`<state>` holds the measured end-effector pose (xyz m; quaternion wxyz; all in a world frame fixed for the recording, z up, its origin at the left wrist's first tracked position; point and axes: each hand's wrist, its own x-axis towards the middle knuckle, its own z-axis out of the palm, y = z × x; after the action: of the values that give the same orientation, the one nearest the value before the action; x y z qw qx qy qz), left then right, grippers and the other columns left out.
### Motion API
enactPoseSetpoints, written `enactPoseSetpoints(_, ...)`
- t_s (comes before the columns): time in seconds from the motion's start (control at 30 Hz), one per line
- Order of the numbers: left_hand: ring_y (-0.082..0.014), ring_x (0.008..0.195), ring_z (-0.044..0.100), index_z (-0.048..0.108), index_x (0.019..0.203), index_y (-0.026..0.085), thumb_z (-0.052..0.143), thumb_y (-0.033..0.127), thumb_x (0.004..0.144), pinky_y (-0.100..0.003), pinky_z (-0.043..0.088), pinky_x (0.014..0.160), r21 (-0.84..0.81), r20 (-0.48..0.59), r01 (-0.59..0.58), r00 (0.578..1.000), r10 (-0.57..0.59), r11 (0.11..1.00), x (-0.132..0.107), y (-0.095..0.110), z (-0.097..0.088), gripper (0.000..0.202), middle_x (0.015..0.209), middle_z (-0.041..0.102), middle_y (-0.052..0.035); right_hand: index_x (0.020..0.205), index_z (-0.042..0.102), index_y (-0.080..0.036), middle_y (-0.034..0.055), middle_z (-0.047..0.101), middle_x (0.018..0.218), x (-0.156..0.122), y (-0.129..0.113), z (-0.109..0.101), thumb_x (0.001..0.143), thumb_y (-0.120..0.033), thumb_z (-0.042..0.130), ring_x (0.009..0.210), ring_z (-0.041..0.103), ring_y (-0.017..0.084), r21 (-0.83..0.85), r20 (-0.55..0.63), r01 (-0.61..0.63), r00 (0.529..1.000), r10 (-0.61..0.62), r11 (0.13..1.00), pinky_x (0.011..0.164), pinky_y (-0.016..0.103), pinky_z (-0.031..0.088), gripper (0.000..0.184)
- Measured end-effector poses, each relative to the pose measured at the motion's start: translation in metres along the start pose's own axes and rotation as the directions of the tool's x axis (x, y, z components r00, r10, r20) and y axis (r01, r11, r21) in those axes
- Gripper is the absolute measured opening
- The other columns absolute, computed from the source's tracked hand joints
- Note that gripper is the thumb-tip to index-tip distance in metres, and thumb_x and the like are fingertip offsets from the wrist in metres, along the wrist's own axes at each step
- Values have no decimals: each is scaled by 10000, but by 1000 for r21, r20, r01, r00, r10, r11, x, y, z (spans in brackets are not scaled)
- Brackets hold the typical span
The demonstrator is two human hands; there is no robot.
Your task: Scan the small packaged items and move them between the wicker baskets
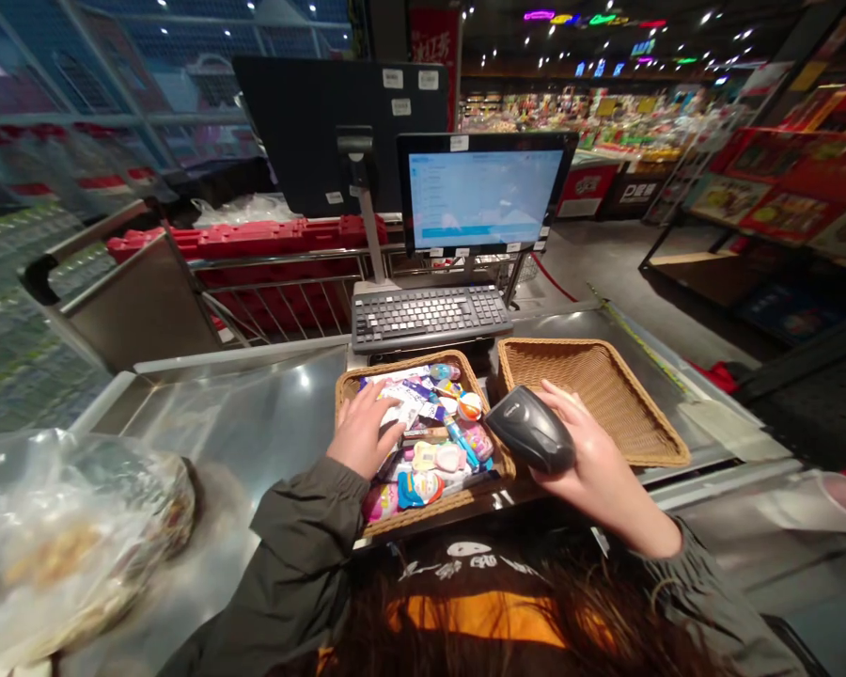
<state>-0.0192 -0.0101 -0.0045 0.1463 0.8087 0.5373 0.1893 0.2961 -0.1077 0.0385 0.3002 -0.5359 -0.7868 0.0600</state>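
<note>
My right hand [592, 461] grips a dark handheld barcode scanner [528, 428], holding it between two wicker baskets. My left hand [363, 428] reaches into the left wicker basket [409, 362], its fingers curled down onto the small colourful packets [437, 442] that fill it; whether it grips one I cannot tell. The right wicker basket [641, 423] holds nothing that I can see. Both baskets stand on a steel checkout counter [254, 423].
A keyboard [430, 315] and a lit monitor [483, 193] stand behind the baskets, with a second screen's back [324, 122] to the left. A clear plastic bag of goods [63, 536] lies at the near left. Red shopping baskets [254, 240] and shop shelves lie beyond.
</note>
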Motion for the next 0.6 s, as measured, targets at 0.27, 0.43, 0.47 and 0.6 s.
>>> enactPoseSetpoints(0.27,-395,1399,412,519,1343,101,506,526,855,-569,362,1139,-41,-118,271,955,-274,962,-61,-77,2,647,1493,437,-246,1353,498,-210,161,598,1348,-21,10,7,768,-264,674,1302,543,360,49,-75,-42,996,46,998,1065,599,466,613)
enactPoseSetpoints(0.43,-321,1389,448,524,1361,269,532,489,891,-508,398,1148,-195,-185,124,969,-161,973,-89,-49,-10,519,1502,478,-92,1384,476,-216,145,609,1354,-28,3,2,794,-280,665,1245,600,335,126,-149,-40,987,59,991,1051,520,510,623)
enactPoseSetpoints(0.47,-306,1373,471,545,1342,306,556,463,890,-487,408,1147,-262,-117,44,990,-77,964,-88,-29,-11,479,1479,510,-63,1380,485,-217,143,610,1357,-27,-2,2,792,-294,669,1247,598,338,157,-168,-20,985,46,987,1060,517,504,621)
enactPoseSetpoints(0.6,-312,1302,539,590,1330,326,616,408,869,-465,440,1122,-546,67,-100,984,163,832,-72,60,1,468,1382,603,-73,1436,426,-201,164,524,1456,-9,-34,15,794,-366,694,1303,550,345,367,-152,10,987,50,930,1120,532,439,715)
